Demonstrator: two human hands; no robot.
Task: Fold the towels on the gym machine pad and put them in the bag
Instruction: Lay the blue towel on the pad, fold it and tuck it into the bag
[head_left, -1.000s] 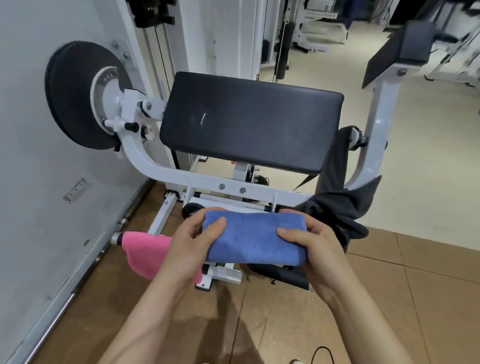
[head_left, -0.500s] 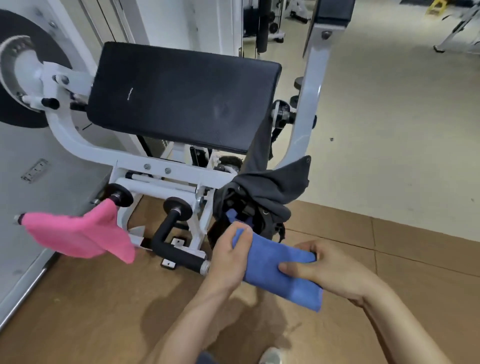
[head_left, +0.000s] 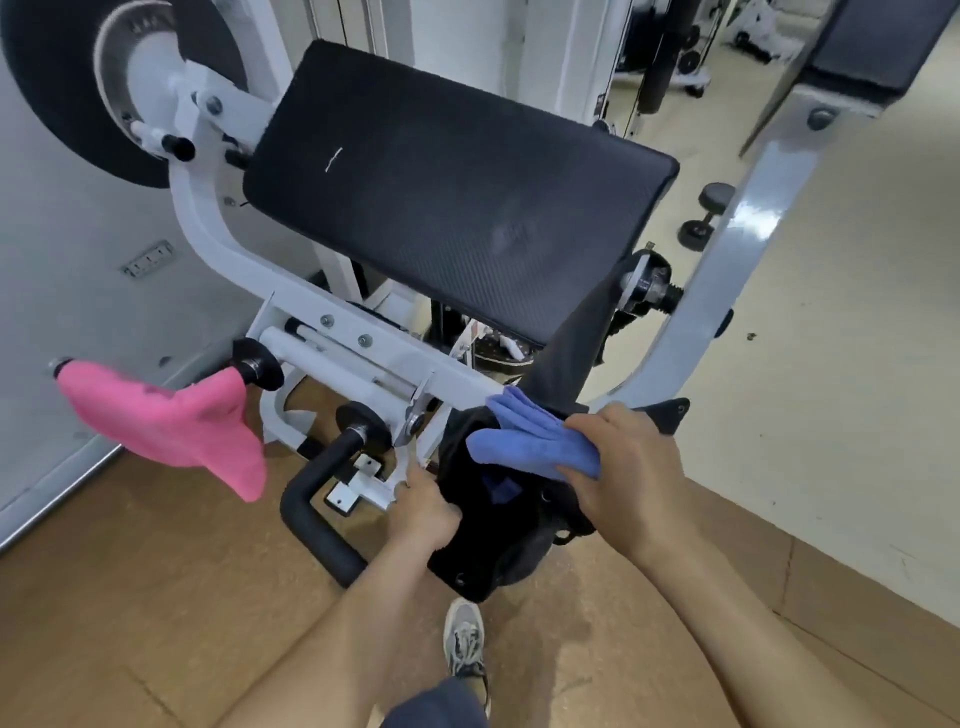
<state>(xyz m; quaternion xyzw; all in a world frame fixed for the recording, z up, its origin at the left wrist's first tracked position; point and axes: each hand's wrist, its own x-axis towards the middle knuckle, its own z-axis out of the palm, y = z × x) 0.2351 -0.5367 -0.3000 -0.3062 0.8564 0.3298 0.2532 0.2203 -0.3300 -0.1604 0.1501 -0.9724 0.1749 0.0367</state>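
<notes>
Our right hand grips the folded blue towel, which projects left of the fingers over the mouth of the black bag. Our left hand grips the bag's edge. The white mark on the pad is unreadable.

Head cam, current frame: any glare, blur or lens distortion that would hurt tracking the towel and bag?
Head view: fisheye bends the white machine frame and grey upright, which carries a glare streak. Head view: the black bag is so dark its opening barely reads. Head view: blue towel, left hand and right hand look slightly soft but legible.
</notes>
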